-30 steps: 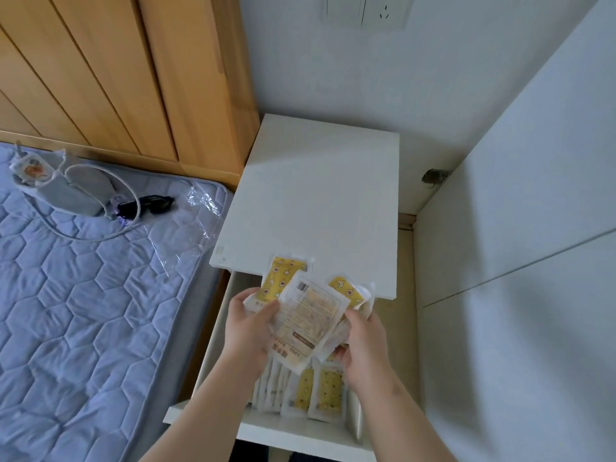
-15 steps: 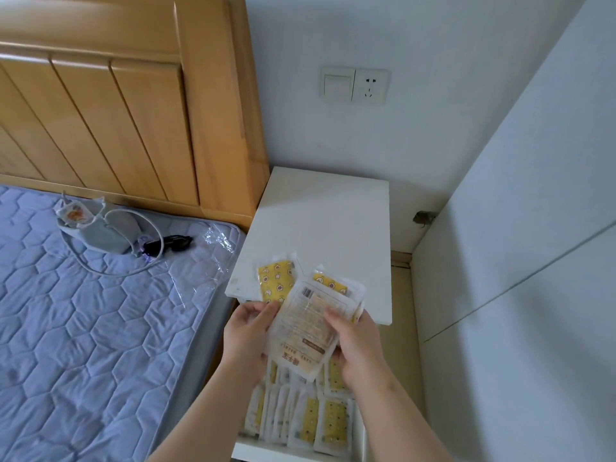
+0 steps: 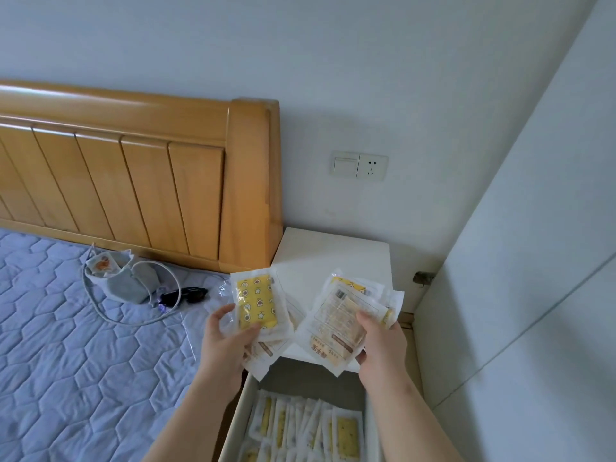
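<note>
My left hand (image 3: 226, 341) grips a small stack of clear packets; the top packet (image 3: 256, 303) shows a yellow patch with star prints. My right hand (image 3: 380, 341) grips a second stack of packets (image 3: 336, 325), printed back side up. Both stacks hang above the front edge of the white nightstand (image 3: 333, 258). Below them the nightstand's drawer (image 3: 240, 415) stands pulled out, filled with several more yellow packets (image 3: 343, 435) set upright in rows.
A bed with a blue quilted mattress (image 3: 66, 361) lies to the left, with a wooden headboard (image 3: 133, 181). On the mattress sit a grey pouch (image 3: 123, 278) with a white cable and black sunglasses (image 3: 186, 295). A white wardrobe panel (image 3: 533, 261) closes the right side.
The single bundle held in both hands has been split into two stacks, one per hand, moved apart. The view has tilted upward, showing more wall and headboard.
</note>
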Demonstrator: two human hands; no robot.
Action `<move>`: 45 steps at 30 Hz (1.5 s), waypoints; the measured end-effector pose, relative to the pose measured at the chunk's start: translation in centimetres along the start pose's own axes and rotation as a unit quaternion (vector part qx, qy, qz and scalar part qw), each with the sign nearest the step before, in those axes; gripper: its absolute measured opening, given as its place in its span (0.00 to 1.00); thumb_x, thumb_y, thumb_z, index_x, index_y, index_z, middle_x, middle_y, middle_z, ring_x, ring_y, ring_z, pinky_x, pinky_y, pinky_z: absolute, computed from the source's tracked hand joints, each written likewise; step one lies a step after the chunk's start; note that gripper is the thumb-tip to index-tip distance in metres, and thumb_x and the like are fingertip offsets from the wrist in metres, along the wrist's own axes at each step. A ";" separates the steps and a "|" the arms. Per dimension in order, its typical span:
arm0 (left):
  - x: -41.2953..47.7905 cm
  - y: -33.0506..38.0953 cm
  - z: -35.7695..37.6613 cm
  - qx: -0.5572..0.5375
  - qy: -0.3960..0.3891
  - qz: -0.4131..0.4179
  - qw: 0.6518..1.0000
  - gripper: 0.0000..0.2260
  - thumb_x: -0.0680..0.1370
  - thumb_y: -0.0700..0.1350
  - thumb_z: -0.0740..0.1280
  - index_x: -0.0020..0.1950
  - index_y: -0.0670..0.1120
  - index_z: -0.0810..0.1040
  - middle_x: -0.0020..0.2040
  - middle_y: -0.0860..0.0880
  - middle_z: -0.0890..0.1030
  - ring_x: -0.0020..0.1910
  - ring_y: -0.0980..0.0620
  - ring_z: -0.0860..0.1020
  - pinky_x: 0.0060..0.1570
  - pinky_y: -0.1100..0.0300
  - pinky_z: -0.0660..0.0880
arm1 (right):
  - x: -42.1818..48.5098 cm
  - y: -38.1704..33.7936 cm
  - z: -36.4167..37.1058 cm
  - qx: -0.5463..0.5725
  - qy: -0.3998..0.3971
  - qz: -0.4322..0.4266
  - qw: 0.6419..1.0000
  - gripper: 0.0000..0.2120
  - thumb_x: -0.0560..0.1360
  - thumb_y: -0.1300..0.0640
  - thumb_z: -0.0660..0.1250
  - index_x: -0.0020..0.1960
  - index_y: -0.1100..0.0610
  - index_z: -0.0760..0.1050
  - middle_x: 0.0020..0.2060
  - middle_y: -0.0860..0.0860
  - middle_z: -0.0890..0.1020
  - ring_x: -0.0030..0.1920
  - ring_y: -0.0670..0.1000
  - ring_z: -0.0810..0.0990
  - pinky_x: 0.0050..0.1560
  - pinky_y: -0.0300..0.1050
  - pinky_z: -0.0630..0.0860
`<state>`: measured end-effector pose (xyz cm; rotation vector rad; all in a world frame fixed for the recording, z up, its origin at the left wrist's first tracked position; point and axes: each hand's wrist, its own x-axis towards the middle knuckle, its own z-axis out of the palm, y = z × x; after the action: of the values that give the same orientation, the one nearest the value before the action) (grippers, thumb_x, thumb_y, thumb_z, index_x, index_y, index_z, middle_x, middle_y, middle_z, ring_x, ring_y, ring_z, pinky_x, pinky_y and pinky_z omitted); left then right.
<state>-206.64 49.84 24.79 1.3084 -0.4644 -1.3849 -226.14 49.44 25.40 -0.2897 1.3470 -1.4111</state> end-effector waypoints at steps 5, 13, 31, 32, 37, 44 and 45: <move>0.0 2.0 -0.6 -0.029 -0.040 0.015 0.999 0.30 0.73 0.25 0.63 0.66 0.53 0.66 0.52 0.42 0.78 0.48 0.41 0.79 0.43 0.44 0.76 | -0.2 -0.9 0.5 0.081 0.010 0.006 0.997 0.14 0.75 0.65 0.67 0.58 0.54 0.75 0.49 0.53 0.82 0.52 0.57 0.80 0.45 0.52 0.79; 0.6 2.7 0.9 -0.012 -0.097 -0.017 0.995 0.26 0.72 0.23 0.60 0.64 0.45 0.72 0.54 0.38 0.80 0.50 0.39 0.79 0.45 0.46 0.77 | -1.5 -1.5 2.9 0.067 -0.111 0.030 0.991 0.12 0.75 0.65 0.65 0.56 0.54 0.75 0.50 0.56 0.82 0.52 0.58 0.80 0.46 0.55 0.78; 0.8 1.9 2.9 -0.001 -0.123 -0.158 0.980 0.16 0.81 0.52 0.58 0.57 0.44 0.78 0.48 0.40 0.84 0.50 0.40 0.81 0.43 0.46 0.77 | -2.2 0.2 5.9 -0.221 -0.103 -0.068 0.967 0.10 0.75 0.56 0.69 0.53 0.51 0.70 0.49 0.49 0.79 0.46 0.45 0.79 0.36 0.36 0.75; 0.9 2.0 2.9 -0.019 -0.127 -0.174 0.976 0.18 0.81 0.54 0.56 0.56 0.43 0.78 0.48 0.39 0.84 0.50 0.40 0.81 0.42 0.46 0.76 | -2.1 0.2 5.9 -0.221 -0.093 -0.074 0.968 0.11 0.75 0.56 0.69 0.52 0.51 0.69 0.49 0.48 0.79 0.46 0.45 0.79 0.36 0.36 0.75; 1.5 2.3 2.6 -0.049 -0.137 -0.202 0.969 0.17 0.80 0.54 0.58 0.55 0.43 0.78 0.47 0.39 0.84 0.50 0.39 0.80 0.42 0.46 0.75 | -1.6 0.0 5.9 -0.273 -0.088 -0.095 0.953 0.04 0.78 0.54 0.64 0.49 0.54 0.73 0.46 0.49 0.80 0.45 0.45 0.79 0.35 0.35 0.74; 2.0 1.7 2.1 -0.049 -0.136 -0.181 0.973 0.12 0.79 0.45 0.63 0.60 0.41 0.75 0.52 0.38 0.83 0.51 0.37 0.81 0.42 0.44 0.77 | -1.0 0.6 5.8 -0.355 -0.087 -0.125 0.922 0.13 0.81 0.52 0.58 0.46 0.58 0.77 0.40 0.51 0.80 0.41 0.48 0.77 0.40 0.39 0.74; 2.0 1.7 2.1 -0.053 -0.137 -0.182 0.972 0.12 0.79 0.44 0.63 0.60 0.42 0.75 0.52 0.38 0.83 0.51 0.38 0.81 0.41 0.44 0.77 | -0.9 0.7 5.7 -0.366 -0.082 -0.137 0.917 0.13 0.81 0.51 0.58 0.45 0.56 0.77 0.39 0.50 0.80 0.41 0.48 0.77 0.40 0.40 0.74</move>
<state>-207.28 46.74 26.07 1.1568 -0.3369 -1.8854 -221.03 47.20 27.09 -1.1032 1.6963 -1.0099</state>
